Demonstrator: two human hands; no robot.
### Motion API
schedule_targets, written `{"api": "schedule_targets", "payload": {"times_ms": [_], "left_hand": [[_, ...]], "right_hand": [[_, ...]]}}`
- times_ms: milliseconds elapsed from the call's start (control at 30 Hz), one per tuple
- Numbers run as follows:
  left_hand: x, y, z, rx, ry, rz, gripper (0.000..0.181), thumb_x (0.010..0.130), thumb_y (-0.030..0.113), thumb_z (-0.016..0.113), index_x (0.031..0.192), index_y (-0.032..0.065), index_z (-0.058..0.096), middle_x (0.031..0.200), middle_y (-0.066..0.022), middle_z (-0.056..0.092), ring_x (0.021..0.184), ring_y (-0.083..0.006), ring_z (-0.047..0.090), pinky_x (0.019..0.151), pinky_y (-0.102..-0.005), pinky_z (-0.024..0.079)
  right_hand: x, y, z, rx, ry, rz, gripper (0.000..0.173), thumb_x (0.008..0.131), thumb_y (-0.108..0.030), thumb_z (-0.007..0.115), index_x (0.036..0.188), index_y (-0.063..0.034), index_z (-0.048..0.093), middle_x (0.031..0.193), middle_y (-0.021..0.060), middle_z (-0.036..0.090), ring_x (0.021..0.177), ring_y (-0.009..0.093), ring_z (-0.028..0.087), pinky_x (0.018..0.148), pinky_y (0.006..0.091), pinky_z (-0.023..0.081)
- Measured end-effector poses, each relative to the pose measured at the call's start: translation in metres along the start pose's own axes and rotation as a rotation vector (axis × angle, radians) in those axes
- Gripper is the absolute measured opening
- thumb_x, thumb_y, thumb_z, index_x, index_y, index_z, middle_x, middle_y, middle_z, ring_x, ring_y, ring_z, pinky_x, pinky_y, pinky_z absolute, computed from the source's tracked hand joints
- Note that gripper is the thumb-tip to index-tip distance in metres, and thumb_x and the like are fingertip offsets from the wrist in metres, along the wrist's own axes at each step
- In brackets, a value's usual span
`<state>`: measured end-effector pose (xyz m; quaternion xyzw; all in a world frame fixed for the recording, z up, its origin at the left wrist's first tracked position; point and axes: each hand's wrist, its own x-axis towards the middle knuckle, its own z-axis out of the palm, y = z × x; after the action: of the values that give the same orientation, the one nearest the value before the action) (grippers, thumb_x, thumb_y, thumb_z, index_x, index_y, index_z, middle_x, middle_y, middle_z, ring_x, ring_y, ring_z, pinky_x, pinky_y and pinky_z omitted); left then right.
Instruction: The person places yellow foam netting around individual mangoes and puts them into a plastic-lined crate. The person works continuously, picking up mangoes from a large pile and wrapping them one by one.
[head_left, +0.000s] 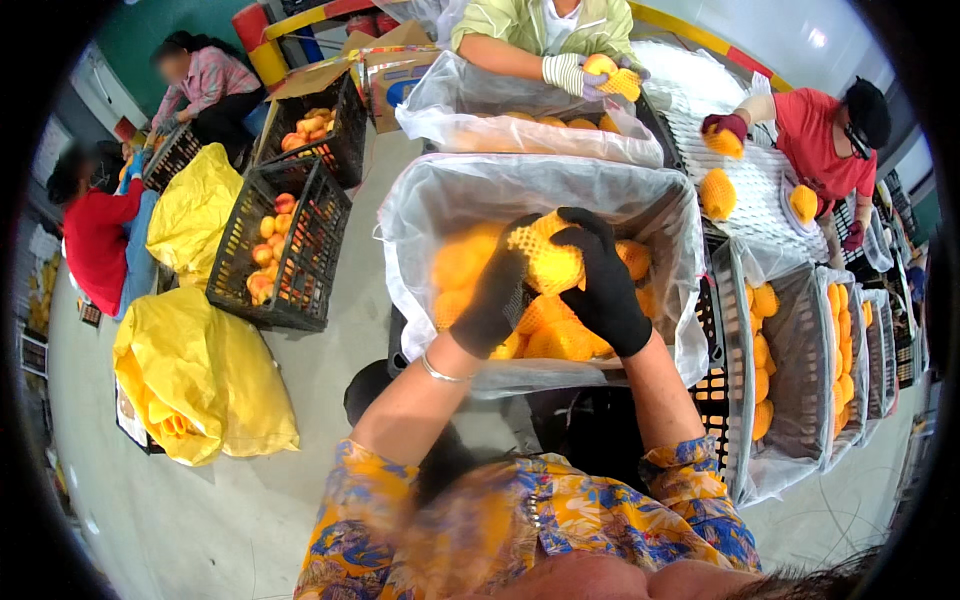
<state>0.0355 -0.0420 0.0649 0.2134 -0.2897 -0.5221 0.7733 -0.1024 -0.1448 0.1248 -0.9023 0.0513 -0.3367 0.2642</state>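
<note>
Between my two black-gloved hands is a peach in a yellow foam net sleeve (553, 259), held above a crate. My left hand (499, 292) grips its left side, and my right hand (607, 281) curls around its right side. Below them stands a crate lined with a white translucent bag (450, 180). Several sleeved fruits (559, 337) lie in it, partly hidden by my hands and wrists. The sleeve covers nearly all of the held fruit.
Left, a black plastic crate (315, 262) holds bare peaches (274, 240), near yellow bags (202, 375). Lined crates with sleeved fruit (761, 375) line the right. Across from me, a person's gloved hand (574, 75) holds a half-sleeved peach. White foam-net-covered surface (765, 202) lies right; other people sit around.
</note>
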Motion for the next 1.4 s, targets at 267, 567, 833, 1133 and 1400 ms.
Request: {"api": "schedule_targets", "payload": {"times_ms": [267, 567, 833, 1133, 1400], "left_hand": [[0.001, 0.000, 0.008, 0.141, 0.097, 0.112, 0.057, 0.095, 0.017, 0.049, 0.148, 0.0045, 0.029, 0.144, -0.0123, 0.040, 0.130, -0.0229, 0.044, 0.105, -0.0352, 0.041], [-0.006, 0.008, 0.017, 0.623, 0.099, 0.192, 0.054, 0.097, 0.019, 0.054, 0.144, 0.0018, 0.036, 0.140, -0.0099, 0.047, 0.124, -0.0195, 0.047, 0.105, -0.0319, 0.038], [-0.006, 0.020, 0.040, 0.597, 0.119, 0.088, 0.043, 0.094, 0.011, 0.056, 0.135, -0.0013, 0.046, 0.129, -0.0111, 0.056, 0.118, -0.0193, 0.053, 0.103, -0.0307, 0.040], [-0.009, 0.018, 0.047, 0.520, 0.178, 0.102, 0.029, 0.093, 0.003, 0.053, 0.121, -0.0008, 0.054, 0.117, -0.0089, 0.061, 0.107, -0.0163, 0.058, 0.094, -0.0292, 0.046], [-0.014, 0.018, 0.044, 0.601, 0.261, 0.083, 0.024, 0.091, 0.005, 0.058, 0.114, -0.0007, 0.056, 0.106, -0.0078, 0.063, 0.097, -0.0142, 0.059, 0.087, -0.0273, 0.047]], "right_hand": [[-0.006, -0.008, 0.026, 0.006, 0.172, 0.090, 0.061, 0.074, -0.015, 0.079, 0.126, -0.0062, 0.047, 0.140, 0.0239, 0.040, 0.130, 0.040, 0.039, 0.106, 0.0446, 0.034], [-0.008, -0.017, 0.019, -0.090, 0.266, 0.145, 0.042, 0.082, -0.010, 0.067, 0.120, -0.0011, 0.051, 0.121, 0.0228, 0.054, 0.106, 0.039, 0.058, 0.089, 0.0396, 0.048], [-0.008, -0.015, 0.005, -0.049, 0.322, 0.198, 0.027, 0.082, -0.004, 0.062, 0.109, -0.0032, 0.061, 0.103, 0.0157, 0.061, 0.092, 0.035, 0.062, 0.078, 0.0370, 0.050], [-0.004, -0.026, -0.002, 0.056, 0.360, 0.238, 0.018, 0.080, -0.002, 0.064, 0.097, -0.0027, 0.063, 0.093, 0.0145, 0.062, 0.085, 0.031, 0.063, 0.075, 0.0340, 0.050], [-0.004, -0.028, -0.002, -0.010, 0.350, 0.183, 0.013, 0.081, -0.003, 0.062, 0.094, -0.0024, 0.062, 0.089, 0.0159, 0.060, 0.082, 0.034, 0.061, 0.072, 0.0372, 0.049]]}}
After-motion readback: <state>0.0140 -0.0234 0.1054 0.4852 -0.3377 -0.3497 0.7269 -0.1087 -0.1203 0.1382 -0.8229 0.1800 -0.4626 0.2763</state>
